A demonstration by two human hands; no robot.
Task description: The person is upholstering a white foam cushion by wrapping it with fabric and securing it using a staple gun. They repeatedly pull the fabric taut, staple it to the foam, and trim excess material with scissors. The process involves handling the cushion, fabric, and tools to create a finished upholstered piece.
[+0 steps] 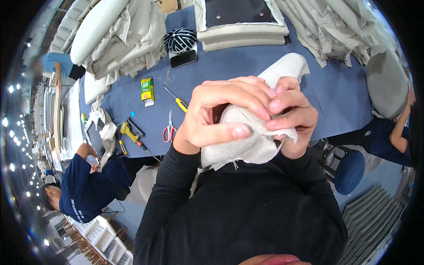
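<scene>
Workroom lights (12, 123) line the far left, and a blue table (338, 108) spreads beyond the fingers, seen from the head view. Held just above the table's near edge, a pale cloth (234, 152) lies within both hands, its long axis slanting from below the left thumb up and away to the right, past the right knuckles. The left hand (214, 108) arches over it, thumb laid flat on the near face and fingers curled across the top, clamping the cloth while a gap shows at the crook of the thumb. Opposite, the right hand (295, 117) closes its bent fingers on a gathered fold (282, 132), which sits nearer to it than to the left thumb. Fingertips of the two hands almost meet above that fold; whether anything thin is pinched between them cannot be told, and the right thumb is mostly hidden.

Left of the fingers rest a screwdriver (181, 104), scissors (170, 125) and, farther out, a staple gun (128, 131). Beyond the left knuckles stand a small box (146, 89) and a phone (183, 59); straight ahead lie stacked cushions (245, 35). Well to the left, a co-worker (86, 187) bends over other work.
</scene>
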